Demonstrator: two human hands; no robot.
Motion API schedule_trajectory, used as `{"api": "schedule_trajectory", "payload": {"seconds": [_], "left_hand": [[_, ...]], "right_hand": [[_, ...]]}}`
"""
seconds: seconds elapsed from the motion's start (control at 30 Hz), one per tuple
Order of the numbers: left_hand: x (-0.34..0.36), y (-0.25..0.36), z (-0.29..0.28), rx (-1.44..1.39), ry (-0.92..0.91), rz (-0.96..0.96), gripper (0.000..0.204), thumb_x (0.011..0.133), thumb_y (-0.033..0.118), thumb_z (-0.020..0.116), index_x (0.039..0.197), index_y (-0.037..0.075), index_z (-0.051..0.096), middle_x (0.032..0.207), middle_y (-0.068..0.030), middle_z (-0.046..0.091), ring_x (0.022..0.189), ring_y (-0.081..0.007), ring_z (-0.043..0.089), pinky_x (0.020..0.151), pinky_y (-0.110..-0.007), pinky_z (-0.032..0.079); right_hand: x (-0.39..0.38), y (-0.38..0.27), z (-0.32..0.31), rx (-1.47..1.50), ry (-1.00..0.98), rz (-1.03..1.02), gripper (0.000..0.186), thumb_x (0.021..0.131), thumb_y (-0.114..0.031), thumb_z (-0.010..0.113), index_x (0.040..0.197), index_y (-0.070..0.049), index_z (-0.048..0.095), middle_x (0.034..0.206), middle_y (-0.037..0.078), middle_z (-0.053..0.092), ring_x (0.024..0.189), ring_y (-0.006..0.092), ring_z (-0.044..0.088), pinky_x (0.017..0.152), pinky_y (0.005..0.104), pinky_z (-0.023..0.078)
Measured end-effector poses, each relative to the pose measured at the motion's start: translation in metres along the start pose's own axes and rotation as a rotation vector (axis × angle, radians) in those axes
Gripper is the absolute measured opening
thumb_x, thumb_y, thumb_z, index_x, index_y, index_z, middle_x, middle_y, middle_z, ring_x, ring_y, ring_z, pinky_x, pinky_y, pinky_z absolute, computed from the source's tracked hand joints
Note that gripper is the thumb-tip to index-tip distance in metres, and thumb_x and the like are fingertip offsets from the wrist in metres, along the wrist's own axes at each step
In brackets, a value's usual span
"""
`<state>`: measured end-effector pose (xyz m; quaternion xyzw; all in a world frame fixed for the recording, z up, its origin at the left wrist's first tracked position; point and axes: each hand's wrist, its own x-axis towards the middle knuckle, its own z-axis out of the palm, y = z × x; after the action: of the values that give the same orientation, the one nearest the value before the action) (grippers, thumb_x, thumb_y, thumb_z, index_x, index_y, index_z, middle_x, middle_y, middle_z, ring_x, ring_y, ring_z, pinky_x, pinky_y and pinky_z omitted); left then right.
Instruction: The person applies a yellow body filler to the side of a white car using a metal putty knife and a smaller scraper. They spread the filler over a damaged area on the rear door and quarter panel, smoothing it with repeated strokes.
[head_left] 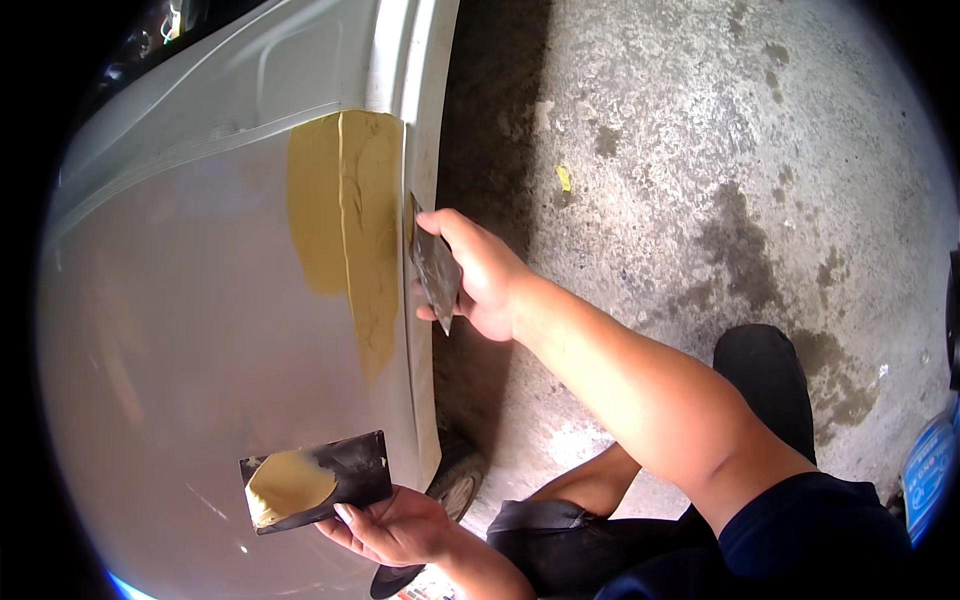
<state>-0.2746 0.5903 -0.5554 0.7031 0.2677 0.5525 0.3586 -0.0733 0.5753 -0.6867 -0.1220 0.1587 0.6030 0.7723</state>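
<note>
My right hand [480,275] grips a thin dark putty spreader [436,268], its blade close to the edge of a pale car panel [200,270]. Whether the blade touches the panel edge I cannot tell. Yellow-tan body filler [345,200] lies smeared on the panel just left of this hand, with a raised ridge running down through it. Lower down, my left hand [395,525] holds up a dark rectangular plate [360,470] by its right end. A thick mound of yellowish filler [290,487] sits on the left part of that plate.
Stained concrete floor [680,120] spreads to the right, with a small yellow scrap [563,178] on it. Part of a tyre [460,480] shows below the panel edge. A blue container [930,470] stands at the right rim. My dark-clothed knee [765,380] is bent beside my right arm.
</note>
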Motion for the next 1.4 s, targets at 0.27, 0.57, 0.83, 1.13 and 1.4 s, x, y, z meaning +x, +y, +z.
{"api": "schedule_trajectory", "payload": {"seconds": [0.27,0.57,0.83,1.13,1.4], "left_hand": [[0.003,0.004,0.006,-0.020,-0.061,-0.028,0.046,0.093,0.010,0.047,0.135,-0.006,0.037,0.130,-0.0203,0.050,0.116,-0.0274,0.053,0.103,-0.042,0.040],[0.002,0.000,0.005,-0.035,-0.068,-0.024,0.047,0.092,0.010,0.048,0.136,-0.004,0.037,0.128,-0.0195,0.052,0.114,-0.0268,0.054,0.103,-0.041,0.041],[0.000,0.001,0.011,-0.063,-0.106,-0.046,0.041,0.092,0.009,0.049,0.130,-0.005,0.043,0.125,-0.0185,0.054,0.110,-0.0255,0.056,0.100,-0.040,0.043],[0.000,0.002,0.018,-0.139,-0.164,-0.186,0.042,0.094,0.009,0.048,0.134,-0.004,0.039,0.128,-0.0175,0.051,0.116,-0.0265,0.053,0.104,-0.043,0.041],[-0.005,0.011,0.041,-0.387,-0.211,-0.715,0.044,0.091,0.001,0.048,0.134,-0.001,0.038,0.130,-0.0203,0.052,0.120,-0.0304,0.053,0.106,-0.045,0.041]], "right_hand": [[-0.023,0.020,0.019,-0.144,-0.041,-0.046,0.052,0.088,-0.045,0.048,0.127,-0.010,0.052,0.106,0.007,0.055,0.090,0.0157,0.049,0.067,0.0332,0.048],[-0.002,-0.056,0.036,-0.095,0.028,-0.090,0.038,0.093,-0.044,0.041,0.108,-0.012,0.057,0.093,0.003,0.060,0.077,0.0153,0.055,0.065,0.0345,0.048],[-0.001,-0.058,0.005,-0.063,-0.012,-0.084,0.041,0.087,-0.049,0.053,0.105,-0.014,0.061,0.095,0.002,0.060,0.084,0.0163,0.056,0.068,0.0370,0.052],[-0.028,-0.012,0.008,-0.310,-0.081,-0.362,0.046,0.094,-0.032,0.049,0.129,-0.003,0.051,0.124,0.012,0.050,0.114,0.0229,0.049,0.095,0.0349,0.042],[-0.096,0.002,-0.009,-0.727,-0.770,-0.770,0.041,0.090,-0.018,0.061,0.126,0.000,0.058,0.139,0.020,0.044,0.124,0.0333,0.049,0.102,0.0393,0.040]]}}
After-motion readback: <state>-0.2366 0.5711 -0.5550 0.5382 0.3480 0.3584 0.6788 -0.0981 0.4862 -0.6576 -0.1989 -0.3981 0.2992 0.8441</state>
